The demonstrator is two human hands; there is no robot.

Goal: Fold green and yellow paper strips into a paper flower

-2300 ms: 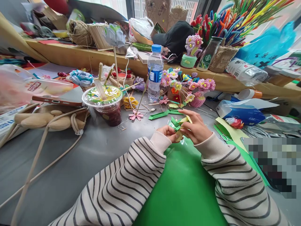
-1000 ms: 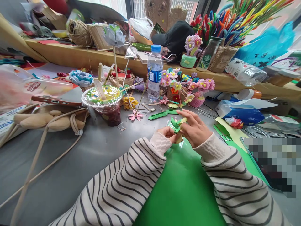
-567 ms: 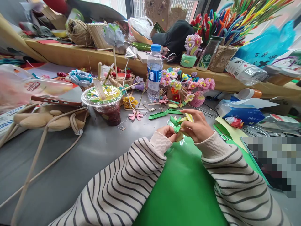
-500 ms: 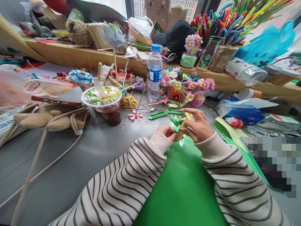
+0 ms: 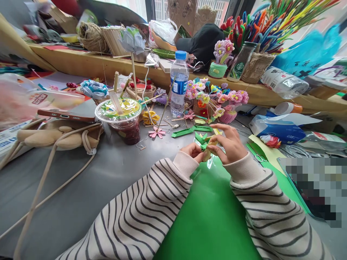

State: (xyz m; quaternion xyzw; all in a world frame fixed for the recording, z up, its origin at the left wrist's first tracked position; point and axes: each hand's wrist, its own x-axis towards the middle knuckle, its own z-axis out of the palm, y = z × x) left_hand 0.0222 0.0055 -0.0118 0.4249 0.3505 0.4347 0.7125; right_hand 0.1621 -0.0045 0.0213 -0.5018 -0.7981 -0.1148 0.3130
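Observation:
Both my hands meet over the far edge of a green paper sheet [image 5: 214,213] on the grey table [image 5: 81,187]. Between them is a small folded paper piece [image 5: 204,143] with green points and a pale yellow part. My left hand [image 5: 193,150] pinches it from the left. My right hand [image 5: 229,143] grips it from the right, fingers curled over the top. Striped sleeves cover both forearms.
A sealed drink cup [image 5: 121,120] and a water bottle [image 5: 179,83] stand beyond my hands, with paper flowers [image 5: 214,97], green paper strips [image 5: 182,133] and scissors [image 5: 260,157] around them. A phone [image 5: 65,115] lies on a plush bag at left. A cluttered wooden shelf [image 5: 89,65] runs behind.
My right fingers have shifted on the folded piece, turning it slightly between the two hands. Both hands stay at the same spot above the green sheet.

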